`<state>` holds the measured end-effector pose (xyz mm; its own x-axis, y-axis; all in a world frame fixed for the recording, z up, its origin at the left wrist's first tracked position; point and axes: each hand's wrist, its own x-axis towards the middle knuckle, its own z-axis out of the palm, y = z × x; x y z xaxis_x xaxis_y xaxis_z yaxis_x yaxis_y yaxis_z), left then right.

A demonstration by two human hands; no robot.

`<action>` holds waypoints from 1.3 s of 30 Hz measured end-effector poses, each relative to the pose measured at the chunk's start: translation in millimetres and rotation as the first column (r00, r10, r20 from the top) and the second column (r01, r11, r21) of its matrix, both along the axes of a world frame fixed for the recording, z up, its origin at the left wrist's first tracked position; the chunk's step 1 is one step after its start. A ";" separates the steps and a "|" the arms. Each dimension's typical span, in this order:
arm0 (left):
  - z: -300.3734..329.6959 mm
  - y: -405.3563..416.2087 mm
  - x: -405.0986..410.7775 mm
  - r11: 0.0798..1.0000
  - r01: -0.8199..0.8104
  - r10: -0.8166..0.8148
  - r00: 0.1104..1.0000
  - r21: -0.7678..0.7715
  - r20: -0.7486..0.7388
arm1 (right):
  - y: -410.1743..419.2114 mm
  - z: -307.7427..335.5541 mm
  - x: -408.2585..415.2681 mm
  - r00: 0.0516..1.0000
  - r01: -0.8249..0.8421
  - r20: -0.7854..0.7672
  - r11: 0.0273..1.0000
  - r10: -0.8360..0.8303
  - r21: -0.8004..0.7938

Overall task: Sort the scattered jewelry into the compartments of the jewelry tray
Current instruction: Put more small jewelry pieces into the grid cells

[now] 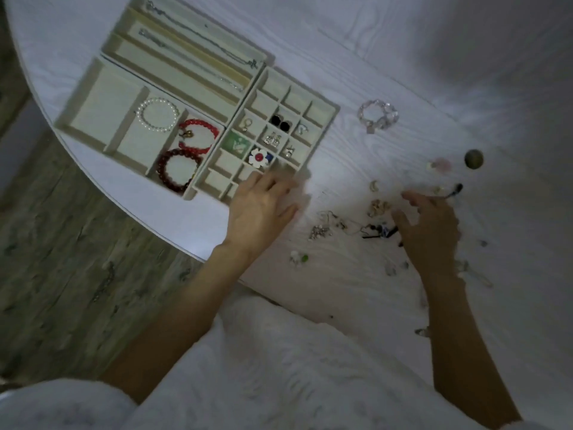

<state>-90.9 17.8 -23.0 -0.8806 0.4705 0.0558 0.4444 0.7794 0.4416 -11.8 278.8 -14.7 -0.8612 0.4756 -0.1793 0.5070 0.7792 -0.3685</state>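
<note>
A beige jewelry tray (93, 88) lies at the table's left, in three sections. Its grid section (322, 103) holds small earrings, black studs (279, 121) and a white flower piece (259, 157). A pearl bracelet (158, 114) and two red bead bracelets (197, 136) lie in the wider compartments, chains (198, 35) in the long slots. My left hand (263, 206) rests with fingers spread at the grid's near corner, holding nothing visible. My right hand (428, 225) hovers over the scattered jewelry (350, 225), fingers loosely bent; a dark piece (455, 190) lies at its fingertips, blurred.
A clear crystal bracelet (378, 116) lies right of the tray. A dark round bead (473, 158) sits farther right, pale pieces (438, 164) beside it. The round white table (403, 57) ends at a curved edge on the left, above a wood floor (62, 259).
</note>
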 end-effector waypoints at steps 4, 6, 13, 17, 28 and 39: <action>-1.1 7.8 10.3 0.998 -0.047 0.048 0.999 -0.042 0.024 | -7.5 -12.6 0.1 0.998 0.055 -0.032 0.982 -0.062 -0.183; -2.0 9.1 10.2 0.995 -0.078 0.080 0.997 -0.062 0.025 | -17.5 -15.6 -9.8 0.998 -0.013 -0.067 0.987 0.003 -0.159; -7.5 6.7 9.0 0.992 -0.122 0.123 0.992 -0.042 0.024 | -13.4 -18.6 -18.8 0.978 -0.048 -0.206 0.959 -0.011 -0.279; -8.9 8.1 9.0 0.990 -0.143 0.143 0.989 0.003 0.025 | 8.4 -23.6 -11.8 0.973 -0.048 -0.231 0.953 -0.024 -0.301; -9.4 7.0 6.7 0.989 -0.147 0.145 0.988 0.020 0.060 | 0.3 -15.5 -44.1 0.959 -0.222 -0.205 0.966 0.193 -0.131; -6.3 -3.1 -1.1 0.997 -0.056 0.051 0.995 0.056 0.081 | -42.6 -2.6 -102.2 0.908 -0.350 -0.334 0.898 0.255 -0.267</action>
<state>-92.1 14.7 -29.2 -0.9073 0.4205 0.0104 0.3643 0.7732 0.5190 -114.0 236.2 -17.3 -0.9897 0.1431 -0.0018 0.1019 0.6962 -0.7106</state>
